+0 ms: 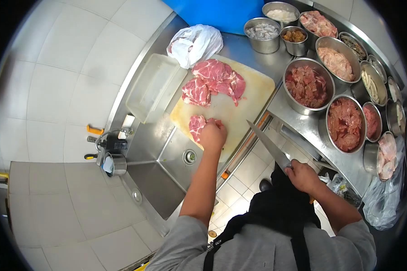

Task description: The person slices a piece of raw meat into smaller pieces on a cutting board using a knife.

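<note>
My left hand (213, 134) is closed on a small piece of raw meat (196, 126) near the front left of the cutting board (253, 90). Its fingertips are partly hidden from this angle. Larger slices of marbled red meat (219, 77) lie together farther back on the board. My right hand (303, 176) grips a large knife (271, 145) off the board's right side, over the gap between the counters. The blade points up and left, its tip close to the board's right edge and apart from the meat.
Left of the board are a translucent plastic tub (142, 101) and a white plastic bag (199, 43). A steel sink (153, 180) opens in front. Several metal bowls of meat, one large bowl (308, 108) among them, crowd the right counter. A blue container (212, 13) stands behind.
</note>
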{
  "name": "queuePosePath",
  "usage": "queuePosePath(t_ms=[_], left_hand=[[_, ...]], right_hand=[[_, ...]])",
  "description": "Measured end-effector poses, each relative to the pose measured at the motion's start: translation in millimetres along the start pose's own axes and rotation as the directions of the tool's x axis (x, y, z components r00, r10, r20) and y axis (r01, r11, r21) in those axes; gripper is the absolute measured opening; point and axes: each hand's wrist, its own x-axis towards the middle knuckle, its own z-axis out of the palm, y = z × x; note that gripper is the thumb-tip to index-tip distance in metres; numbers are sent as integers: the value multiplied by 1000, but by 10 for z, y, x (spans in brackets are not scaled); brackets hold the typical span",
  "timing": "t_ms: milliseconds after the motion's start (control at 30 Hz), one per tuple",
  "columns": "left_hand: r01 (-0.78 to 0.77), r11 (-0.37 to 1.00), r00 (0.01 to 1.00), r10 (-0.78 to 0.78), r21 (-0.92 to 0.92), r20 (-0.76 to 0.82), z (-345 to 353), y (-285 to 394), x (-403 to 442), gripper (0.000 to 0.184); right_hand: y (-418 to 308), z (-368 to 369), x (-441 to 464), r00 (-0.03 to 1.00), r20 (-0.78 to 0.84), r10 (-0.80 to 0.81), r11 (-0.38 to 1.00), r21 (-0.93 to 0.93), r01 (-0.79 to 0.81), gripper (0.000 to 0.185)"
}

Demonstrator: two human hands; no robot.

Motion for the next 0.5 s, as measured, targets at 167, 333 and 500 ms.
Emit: queuePosePath(t_ms=[167, 333, 500], left_hand=[[-53, 947, 998, 36, 317, 58, 55, 37, 13, 28], [91, 982, 944, -137, 163, 300, -343, -88, 448, 31], [256, 707, 964, -239, -660, 118, -468, -527, 1081, 38]], right_hand=[[77, 27, -60, 1000, 0, -18, 999, 47, 17, 36], [66, 2, -92, 999, -13, -38, 998, 57, 39, 35], [90, 25, -76, 997, 25, -70, 998, 6, 70, 33]])
